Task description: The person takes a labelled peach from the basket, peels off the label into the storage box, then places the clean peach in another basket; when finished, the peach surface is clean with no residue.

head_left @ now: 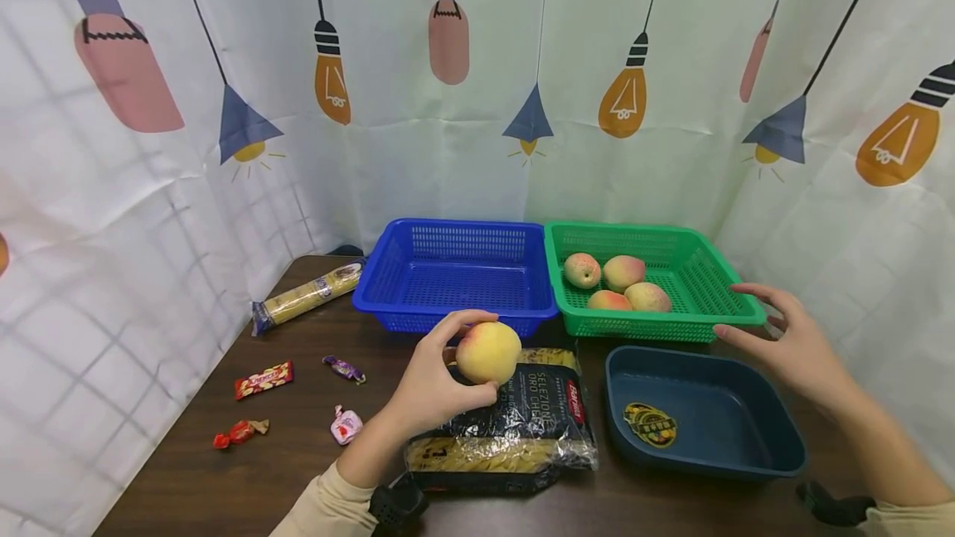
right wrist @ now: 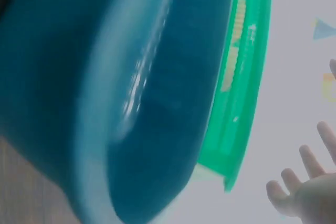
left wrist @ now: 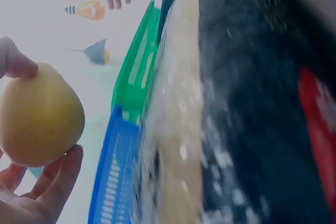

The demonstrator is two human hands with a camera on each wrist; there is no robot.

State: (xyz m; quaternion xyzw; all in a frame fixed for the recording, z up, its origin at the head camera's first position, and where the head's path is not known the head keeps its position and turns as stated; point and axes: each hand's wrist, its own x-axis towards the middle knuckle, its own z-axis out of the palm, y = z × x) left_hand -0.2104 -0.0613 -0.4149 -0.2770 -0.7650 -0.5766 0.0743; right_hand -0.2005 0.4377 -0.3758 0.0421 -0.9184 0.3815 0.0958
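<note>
My left hand [head_left: 440,375] grips a yellow peach [head_left: 488,352] with a reddish patch, held above black pasta bags [head_left: 515,421]. In the left wrist view, thumb and fingers curl round the peach [left wrist: 42,116]. My right hand [head_left: 794,346] hovers with spread fingers near the right end of the green basket [head_left: 642,326], above the dark blue tub [head_left: 709,466]; it holds nothing. Several peaches [head_left: 623,273] lie in the green basket's left half. The right wrist view shows the right hand [right wrist: 315,195] apart from the tub [right wrist: 94,129] and basket.
A blue basket [head_left: 455,317] stands left of the green one, against the curtain [head_left: 462,164]. A long spaghetti pack [head_left: 309,297] lies at the back left. Wrapped candies [head_left: 346,425] and a red packet [head_left: 264,379] are scattered on the left of the brown table [head_left: 179,479].
</note>
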